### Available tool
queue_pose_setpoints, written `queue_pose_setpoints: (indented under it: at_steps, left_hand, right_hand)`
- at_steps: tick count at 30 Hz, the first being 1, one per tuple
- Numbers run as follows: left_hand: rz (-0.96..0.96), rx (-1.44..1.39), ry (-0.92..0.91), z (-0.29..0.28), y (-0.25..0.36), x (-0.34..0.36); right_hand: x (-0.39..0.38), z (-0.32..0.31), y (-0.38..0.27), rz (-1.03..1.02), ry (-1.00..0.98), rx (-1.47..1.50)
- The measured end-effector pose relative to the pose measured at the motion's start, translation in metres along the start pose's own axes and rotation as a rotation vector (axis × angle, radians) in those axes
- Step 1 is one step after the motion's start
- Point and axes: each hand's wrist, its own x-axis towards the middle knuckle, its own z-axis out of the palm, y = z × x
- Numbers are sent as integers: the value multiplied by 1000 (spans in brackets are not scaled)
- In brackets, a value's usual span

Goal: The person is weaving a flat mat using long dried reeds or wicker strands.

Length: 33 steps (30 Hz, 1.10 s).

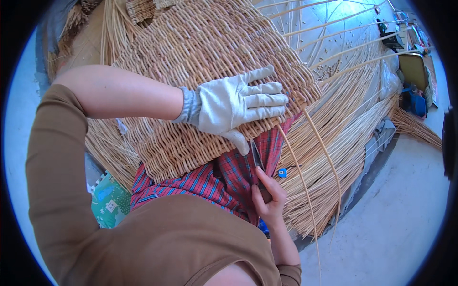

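A woven wicker panel (191, 52) lies across my lap, with long unwoven rods (329, 59) sticking out from its right side. My left hand (234, 102), in a pale work glove, rests flat on the panel with its fingers stretched to the right. Its thumb hangs over the near edge. Just below that edge, my bare right hand (270, 194) grips a narrow, pointed metal tool (257, 155). The tool's tip points up toward the panel's edge beside the glove's thumb. My fingers cover most of its dark handle, so its exact kind is unclear.
A red plaid cloth (200, 181) covers my lap. Bundles of loose wicker rods (315, 186) spread over the floor at the right, with a small blue item (282, 172) on them. A green patterned mat (112, 202) shows at the left. Boxes and a blue container (416, 102) stand far right.
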Motion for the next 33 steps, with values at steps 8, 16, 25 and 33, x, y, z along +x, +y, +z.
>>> queue_pose_setpoints:
  at_steps: [8, 16, 25, 33]
  left_hand:
    - [-17, -133, -25, 1, 18, 27]
    - [-77, -230, -59, -4, 10, 32]
    - [-106, -204, -104, -11, 13, 39]
    - [-80, -69, -117, -11, 20, 43]
  right_hand:
    - [35, -42, -19, 318, -249, 281]
    - [71, -59, -18, 79, -364, -47]
    - [73, -52, -30, 11, -364, -282]
    - [72, -42, -23, 122, -297, 200]
